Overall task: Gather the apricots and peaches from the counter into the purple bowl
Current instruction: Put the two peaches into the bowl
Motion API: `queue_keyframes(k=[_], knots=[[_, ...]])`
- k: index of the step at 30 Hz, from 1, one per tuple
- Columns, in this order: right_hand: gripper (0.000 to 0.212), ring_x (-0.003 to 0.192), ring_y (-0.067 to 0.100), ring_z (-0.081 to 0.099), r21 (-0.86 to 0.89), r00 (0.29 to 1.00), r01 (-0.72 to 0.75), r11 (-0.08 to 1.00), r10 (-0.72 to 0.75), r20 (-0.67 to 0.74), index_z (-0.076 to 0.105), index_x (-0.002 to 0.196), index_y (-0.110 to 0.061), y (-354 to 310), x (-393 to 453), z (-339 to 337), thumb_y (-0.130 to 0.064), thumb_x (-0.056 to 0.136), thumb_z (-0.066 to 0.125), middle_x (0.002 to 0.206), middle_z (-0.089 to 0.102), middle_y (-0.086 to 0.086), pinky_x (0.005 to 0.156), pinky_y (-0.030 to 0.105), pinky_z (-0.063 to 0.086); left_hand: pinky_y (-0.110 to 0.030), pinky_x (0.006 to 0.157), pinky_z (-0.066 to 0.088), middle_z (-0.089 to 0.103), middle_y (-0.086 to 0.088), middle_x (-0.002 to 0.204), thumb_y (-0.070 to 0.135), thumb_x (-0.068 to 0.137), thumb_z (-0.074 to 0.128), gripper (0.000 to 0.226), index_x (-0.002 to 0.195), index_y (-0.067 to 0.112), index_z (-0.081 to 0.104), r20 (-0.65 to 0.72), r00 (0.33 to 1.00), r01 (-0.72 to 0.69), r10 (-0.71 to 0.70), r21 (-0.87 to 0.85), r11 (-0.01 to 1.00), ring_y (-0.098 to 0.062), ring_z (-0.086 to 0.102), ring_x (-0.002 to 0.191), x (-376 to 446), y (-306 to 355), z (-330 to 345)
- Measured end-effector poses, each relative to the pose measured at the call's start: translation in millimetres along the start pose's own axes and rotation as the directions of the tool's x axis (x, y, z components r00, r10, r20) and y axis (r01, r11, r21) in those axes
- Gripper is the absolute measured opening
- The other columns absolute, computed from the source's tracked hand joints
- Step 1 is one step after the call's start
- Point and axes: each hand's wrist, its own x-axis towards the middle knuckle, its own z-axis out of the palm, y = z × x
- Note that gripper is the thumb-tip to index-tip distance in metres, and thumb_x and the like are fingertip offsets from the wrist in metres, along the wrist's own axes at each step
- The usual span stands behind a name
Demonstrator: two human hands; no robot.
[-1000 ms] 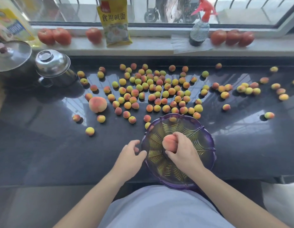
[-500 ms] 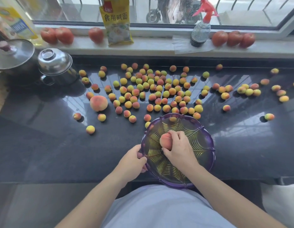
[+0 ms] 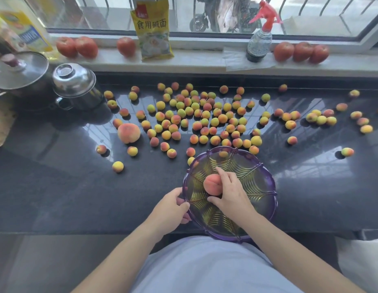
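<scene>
The purple bowl point(image 3: 266, 185) at the desk's point(image 3: 57, 197) near edge holds only one peach point(image 3: 212, 184), gripped by the right hand point(image 3: 230, 195) while the left hand point(image 3: 172, 210) clasps its rim; beyond it, another peach point(image 3: 129, 133) and scattered apricots point(image 3: 205, 117) remain.

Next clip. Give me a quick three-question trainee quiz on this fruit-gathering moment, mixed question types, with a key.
1. True or false: the right hand holds a peach inside the purple bowl.
2. What does the left hand grip?
A. the bowl's rim
B. an apricot
C. the spray bottle
3. Where does the other large peach lie?

Key
1. True.
2. A.
3. On the dark counter, left of the bowl, at the near left edge of the scattered apricots.
</scene>
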Motion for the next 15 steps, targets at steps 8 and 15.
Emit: queue_keyframes(k=[8,15], knots=[[0.087,0.129,0.012,0.042,0.071,0.999,0.021,0.997,-0.023,0.035,0.034,0.152,-0.036,9,-2,-11,-0.036,0.081,0.083,0.14,0.04,-0.011,0.108,0.033,0.039,-0.038,0.085,0.067,0.075,-0.008,0.107,0.01,0.109,0.054,0.034,0.131,0.035,0.062,0.009,1.0,-0.002,0.002,-0.007,1.0,-0.02,0.079,0.091,4,-4,-1],[0.072,0.119,0.013,0.05,0.0,0.998,0.048,0.999,-0.048,0.027,0.042,0.145,-0.032,6,-2,-13,-0.037,0.084,0.079,0.13,0.049,-0.009,0.099,0.029,0.047,-0.036,0.086,0.066,0.075,-0.009,0.109,0.009,0.109,0.054,0.033,0.128,0.033,0.063,0.028,1.0,-0.004,0.005,-0.047,0.999,-0.019,0.079,0.093,4,-2,-2]])
